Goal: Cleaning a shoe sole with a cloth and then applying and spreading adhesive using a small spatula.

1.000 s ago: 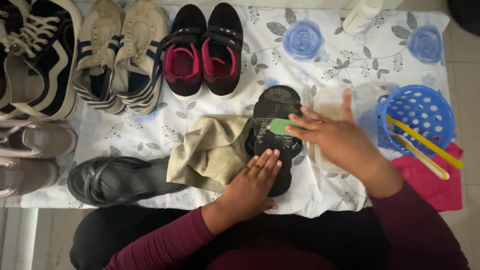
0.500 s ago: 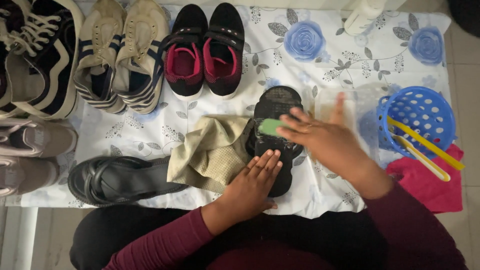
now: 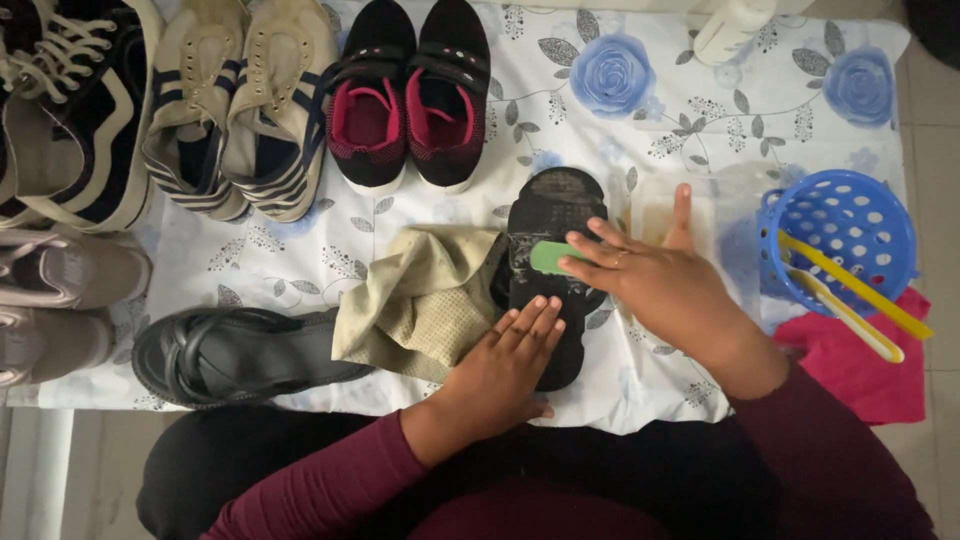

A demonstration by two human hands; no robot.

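A black sandal (image 3: pixel 552 215) lies sole up in the middle of a white cloth with blue flowers (image 3: pixel 610 80). My left hand (image 3: pixel 505 370) presses flat on its near end and on the edge of a beige rag (image 3: pixel 420 300) beside it. My right hand (image 3: pixel 650 285) holds a small green brush (image 3: pixel 545 257) against the sole. The second black sandal (image 3: pixel 230 350) lies on its side to the left of the rag.
Black and pink shoes (image 3: pixel 410 95), beige striped shoes (image 3: pixel 240 110), black and white sneakers (image 3: pixel 60 110) and pale pink shoes (image 3: pixel 60 300) line the back and left. A blue perforated basket (image 3: pixel 850 235) with yellow tools, a pink cloth (image 3: pixel 860 365) and a white bottle (image 3: pixel 735 25) stand right.
My right hand has slid the green brush slightly to the left across the sole. The left hand has stayed in place.
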